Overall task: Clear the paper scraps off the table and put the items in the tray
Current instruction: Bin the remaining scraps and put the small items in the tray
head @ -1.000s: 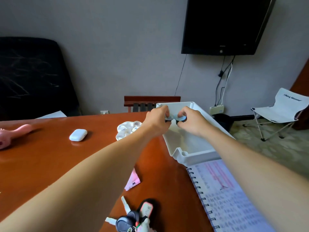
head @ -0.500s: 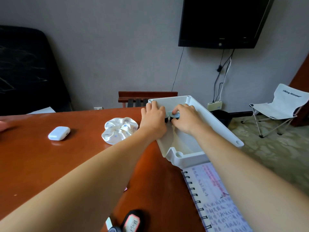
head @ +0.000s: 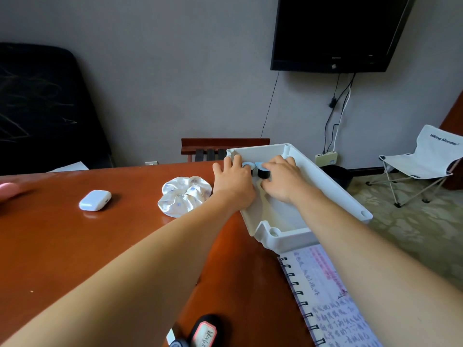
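Note:
A white plastic tray (head: 333,189) stands at the table's right edge. Both of my hands reach into its far end. My left hand (head: 234,180) rests its fingers on a small black cylinder with a light blue top (head: 246,166). My right hand (head: 281,181) holds a second such black cylinder (head: 263,171) between thumb and fingers, low inside the tray. A white satin scrunchie (head: 184,194) lies on the brown table (head: 75,246) just left of the tray. A white earbud case (head: 95,200) lies further left.
An open spiral notebook (head: 330,301) lies under the tray's near end. Keys with a black fob (head: 200,333) sit at the bottom edge. A pink object (head: 7,190) shows at the far left. A folding chair (head: 423,166) stands on the floor at right.
Both hands have gone down from above the tray's rim into its far end with the two cylinders. The view has tilted up, hiding the pink paper scrap near the keys.

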`<state>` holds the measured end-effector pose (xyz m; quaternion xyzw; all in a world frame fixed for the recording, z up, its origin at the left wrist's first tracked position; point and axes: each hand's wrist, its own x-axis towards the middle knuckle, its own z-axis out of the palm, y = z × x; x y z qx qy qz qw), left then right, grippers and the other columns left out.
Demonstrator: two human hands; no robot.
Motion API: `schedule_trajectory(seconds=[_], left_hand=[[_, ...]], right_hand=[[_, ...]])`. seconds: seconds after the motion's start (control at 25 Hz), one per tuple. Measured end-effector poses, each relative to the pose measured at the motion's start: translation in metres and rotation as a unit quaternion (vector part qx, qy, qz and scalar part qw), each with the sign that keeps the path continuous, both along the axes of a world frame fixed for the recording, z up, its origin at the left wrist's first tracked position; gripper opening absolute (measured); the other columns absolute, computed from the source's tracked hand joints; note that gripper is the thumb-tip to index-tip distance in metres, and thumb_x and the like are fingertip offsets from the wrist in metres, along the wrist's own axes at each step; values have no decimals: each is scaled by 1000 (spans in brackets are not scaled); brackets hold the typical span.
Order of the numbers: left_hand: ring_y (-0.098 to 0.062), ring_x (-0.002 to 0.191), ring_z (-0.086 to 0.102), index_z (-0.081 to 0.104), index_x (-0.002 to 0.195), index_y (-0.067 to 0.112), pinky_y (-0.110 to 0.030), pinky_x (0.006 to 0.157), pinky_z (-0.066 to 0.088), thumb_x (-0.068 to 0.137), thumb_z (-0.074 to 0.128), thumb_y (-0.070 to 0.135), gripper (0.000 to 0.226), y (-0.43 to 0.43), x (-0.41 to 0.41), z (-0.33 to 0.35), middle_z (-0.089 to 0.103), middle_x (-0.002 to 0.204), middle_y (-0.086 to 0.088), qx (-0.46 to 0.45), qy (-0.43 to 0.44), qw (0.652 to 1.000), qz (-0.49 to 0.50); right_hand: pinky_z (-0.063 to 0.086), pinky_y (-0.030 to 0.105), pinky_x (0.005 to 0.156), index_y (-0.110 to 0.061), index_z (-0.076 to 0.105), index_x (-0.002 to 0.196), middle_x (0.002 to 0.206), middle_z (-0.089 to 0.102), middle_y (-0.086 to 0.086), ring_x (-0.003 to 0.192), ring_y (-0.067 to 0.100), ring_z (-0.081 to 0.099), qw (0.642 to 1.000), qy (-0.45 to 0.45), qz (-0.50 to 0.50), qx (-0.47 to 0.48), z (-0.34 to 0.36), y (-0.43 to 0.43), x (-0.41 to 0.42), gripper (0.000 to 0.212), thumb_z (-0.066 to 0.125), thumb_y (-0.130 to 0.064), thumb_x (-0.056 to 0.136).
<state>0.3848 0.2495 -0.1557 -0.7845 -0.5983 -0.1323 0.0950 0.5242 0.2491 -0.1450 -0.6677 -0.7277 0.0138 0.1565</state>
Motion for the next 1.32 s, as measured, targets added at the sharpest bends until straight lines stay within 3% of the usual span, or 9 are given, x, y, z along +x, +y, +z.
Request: schedule_trajectory(seconds=[0.24, 0.52, 0.72, 0.88, 1.16, 1.32], left_hand=[[-28, 120, 33, 46, 135, 22, -45, 97, 26, 90, 47, 39, 48, -1, 1, 6, 41, 129, -7, -15, -22, 1000, -2], [-24, 109, 45, 54, 125, 18, -38, 91, 32, 95, 41, 35, 36, -8, -3, 17, 54, 122, -3, 105, -65, 992, -12], [-22, 114, 42, 49, 133, 21, -38, 96, 29, 97, 41, 32, 39, -24, -23, 27, 50, 131, -1, 72, -57, 995, -48], [-24, 131, 33, 41, 142, 26, -41, 107, 22, 97, 43, 33, 46, -49, -54, 32, 41, 145, 1, 32, -48, 997, -57], [-25, 145, 21, 38, 144, 26, -44, 118, 15, 99, 44, 35, 47, -115, -113, 41, 30, 156, 0, -7, -69, 996, -52], [-25, 145, 22, 39, 143, 28, -44, 117, 17, 98, 47, 37, 47, -157, -141, 41, 29, 157, 1, -17, -76, 996, -53]], right_hand=[[30, 37, 103, -19, 39, 142, 142, 37, 3, 128, 29, 29, 997, -76, 13, -32, 4, -9, -5, 54, 50, -23, 90], [30, 36, 100, -22, 45, 137, 135, 44, 2, 126, 27, 33, 994, -101, 19, -30, 21, -17, -8, 48, 51, -27, 89], [31, 36, 98, -20, 49, 132, 135, 46, 3, 124, 27, 37, 995, -91, 26, -31, 43, -30, -14, 43, 50, -26, 90], [31, 37, 100, -20, 49, 132, 134, 47, 3, 124, 26, 38, 994, -101, 46, -22, 55, -54, -26, 41, 47, -25, 92], [31, 37, 104, -20, 53, 130, 138, 49, 3, 128, 25, 36, 992, -86, 90, 15, 79, -111, -68, 39, 47, -22, 91], [28, 39, 110, -20, 46, 141, 145, 45, 0, 134, 23, 32, 987, -97, 121, 40, 78, -158, -93, 49, 46, -21, 92]])
